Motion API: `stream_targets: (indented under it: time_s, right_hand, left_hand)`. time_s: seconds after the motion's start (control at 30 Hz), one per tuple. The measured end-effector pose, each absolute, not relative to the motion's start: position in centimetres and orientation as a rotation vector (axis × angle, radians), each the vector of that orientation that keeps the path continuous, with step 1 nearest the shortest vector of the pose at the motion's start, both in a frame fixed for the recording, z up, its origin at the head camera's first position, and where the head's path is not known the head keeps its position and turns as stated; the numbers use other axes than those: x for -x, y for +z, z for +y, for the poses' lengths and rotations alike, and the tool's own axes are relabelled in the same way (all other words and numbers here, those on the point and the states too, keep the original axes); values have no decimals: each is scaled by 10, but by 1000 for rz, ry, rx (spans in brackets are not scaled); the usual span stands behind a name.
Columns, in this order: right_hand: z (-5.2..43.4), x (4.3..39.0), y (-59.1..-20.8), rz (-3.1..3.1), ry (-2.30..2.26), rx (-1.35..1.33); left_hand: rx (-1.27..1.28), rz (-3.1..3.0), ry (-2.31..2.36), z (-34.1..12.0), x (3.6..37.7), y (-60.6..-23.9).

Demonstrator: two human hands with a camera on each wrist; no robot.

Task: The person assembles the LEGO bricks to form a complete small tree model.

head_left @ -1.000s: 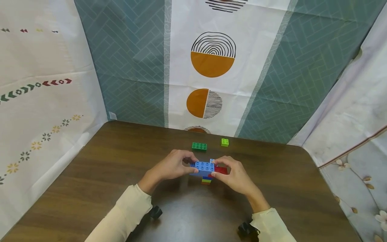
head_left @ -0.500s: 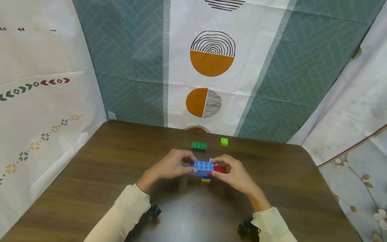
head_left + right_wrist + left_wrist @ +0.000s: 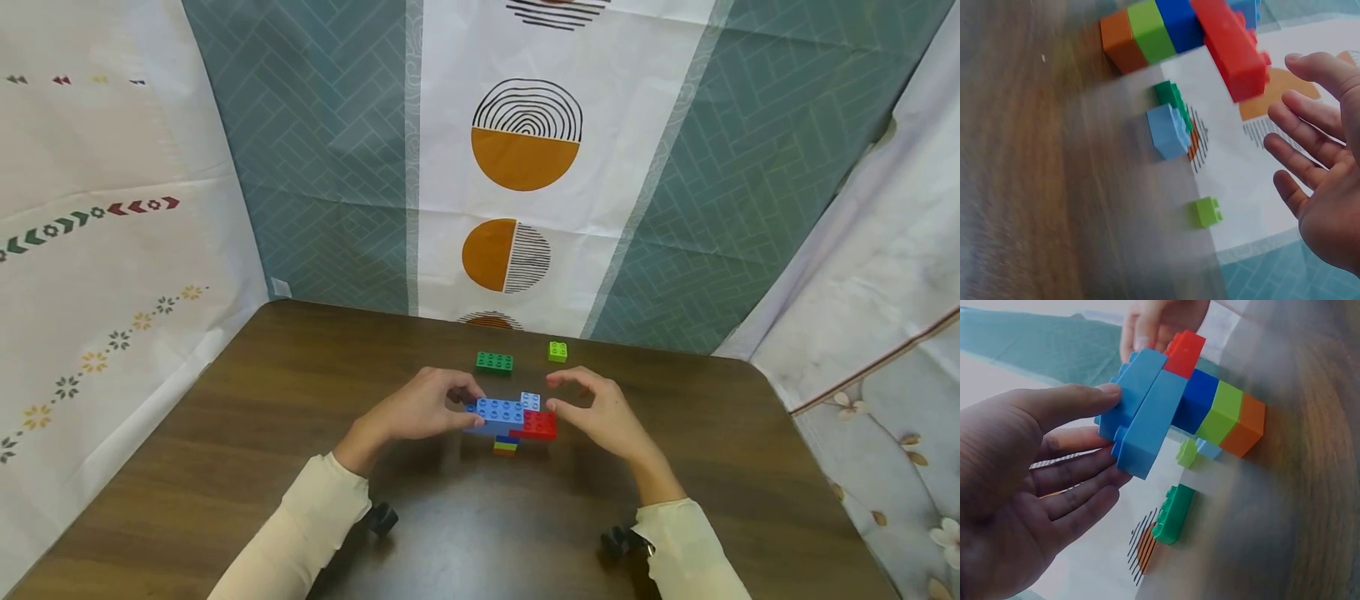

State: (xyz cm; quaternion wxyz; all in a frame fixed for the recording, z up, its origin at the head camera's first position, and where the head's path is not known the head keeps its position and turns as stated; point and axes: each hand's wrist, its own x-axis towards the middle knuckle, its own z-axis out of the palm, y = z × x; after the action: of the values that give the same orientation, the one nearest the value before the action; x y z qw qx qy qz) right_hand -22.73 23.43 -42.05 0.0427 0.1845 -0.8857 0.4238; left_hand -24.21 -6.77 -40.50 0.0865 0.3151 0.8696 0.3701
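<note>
A brick tower (image 3: 507,427) stands on the brown table (image 3: 285,417): orange at the bottom, then lime, dark blue, a red brick (image 3: 540,425) and a long light blue brick (image 3: 495,411) on top. My left hand (image 3: 459,405) pinches the light blue brick (image 3: 1147,419) between thumb and fingers. My right hand (image 3: 558,392) hovers just right of the red brick (image 3: 1232,50) with fingers spread, touching nothing. In the right wrist view the right hand (image 3: 1300,140) is clearly apart from the tower.
A small light blue brick (image 3: 530,401) lies right behind the tower. Farther back sit a dark green brick (image 3: 494,362) and a small lime brick (image 3: 557,352). Patterned cloth walls (image 3: 525,208) close in the table at the back and both sides.
My right hand has let go of the red brick and pulled back to the right, fingers opening. The left hand keeps its grip on the light blue brick.
</note>
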Motion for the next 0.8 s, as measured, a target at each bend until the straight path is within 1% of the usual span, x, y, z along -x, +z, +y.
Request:
stream_targets:
  time_s: [0.4,0.8]
  right_hand:
    - [246,261,-432,-2794,1397,-490]
    - [236,273,-458,-2914,1358,-543]
  left_hand:
    - [-951,2537,1035,-83,243,-395]
    - [-914,2476,1002,-99,244,-388]
